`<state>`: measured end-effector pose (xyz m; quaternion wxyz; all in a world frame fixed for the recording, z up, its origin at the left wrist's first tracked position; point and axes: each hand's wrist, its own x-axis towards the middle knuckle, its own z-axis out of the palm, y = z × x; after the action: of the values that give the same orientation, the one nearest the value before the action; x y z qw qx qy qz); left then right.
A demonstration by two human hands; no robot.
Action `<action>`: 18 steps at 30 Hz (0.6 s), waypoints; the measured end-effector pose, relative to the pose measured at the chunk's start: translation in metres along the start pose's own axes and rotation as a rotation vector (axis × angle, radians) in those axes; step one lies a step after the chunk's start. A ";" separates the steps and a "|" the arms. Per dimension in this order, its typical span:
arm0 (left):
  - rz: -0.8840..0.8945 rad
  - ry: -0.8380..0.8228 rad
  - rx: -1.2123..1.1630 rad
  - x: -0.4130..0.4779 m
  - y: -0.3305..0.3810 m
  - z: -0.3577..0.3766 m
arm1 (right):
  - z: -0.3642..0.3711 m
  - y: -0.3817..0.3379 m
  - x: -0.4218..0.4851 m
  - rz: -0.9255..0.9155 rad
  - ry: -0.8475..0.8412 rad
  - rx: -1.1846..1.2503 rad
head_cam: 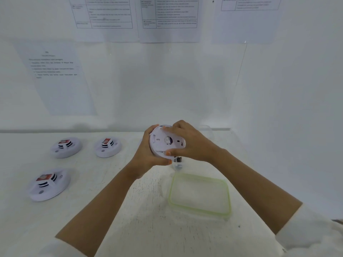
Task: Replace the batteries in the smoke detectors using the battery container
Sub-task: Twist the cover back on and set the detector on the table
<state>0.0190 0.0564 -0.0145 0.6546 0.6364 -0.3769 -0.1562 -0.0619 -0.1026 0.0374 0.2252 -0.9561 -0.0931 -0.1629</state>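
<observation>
Bright, flat, diffuse light all over, cool and slightly bluish, source not seen. Washed-out whites on the plain white back wall (167, 86) and the white cloth-covered tabletop (111, 210), contrast low. Soft grey shadow beneath the bare forearms, faint ones under the three round white plastic smoke detectors with red-labelled batteries on top (65, 147). Overall softness; print on the white paper sheets taped to the wall (55, 78) blurred beyond reading. Strong wide-angle bending toward the edges, table line curved. No harsh glare, only a mild sheen on the clear rectangular plastic lid with a green rim (200, 195).
</observation>
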 end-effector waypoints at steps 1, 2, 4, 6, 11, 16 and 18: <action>0.005 0.015 0.007 0.000 0.001 -0.002 | -0.002 0.000 -0.001 0.021 0.007 0.076; 0.015 0.031 0.019 0.001 0.002 -0.003 | -0.004 0.000 -0.001 0.034 0.035 0.125; 0.031 0.051 0.071 0.003 0.007 -0.005 | -0.003 -0.001 -0.001 0.068 0.109 0.159; 0.048 0.058 0.166 0.004 0.013 -0.004 | 0.003 -0.006 0.000 0.156 0.113 0.236; 0.153 0.141 0.535 -0.007 0.016 -0.003 | 0.025 -0.027 0.001 0.346 0.031 0.729; 0.324 0.296 0.941 -0.026 0.009 -0.011 | 0.053 -0.041 0.002 0.445 0.098 1.190; 0.223 0.233 0.842 -0.034 0.004 -0.024 | 0.067 -0.047 0.004 0.507 0.143 1.301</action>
<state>0.0118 0.0975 -0.0181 0.3897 0.8160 -0.3978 0.1548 -0.0515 -0.0302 0.0012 0.7883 -0.6063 0.0689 -0.0790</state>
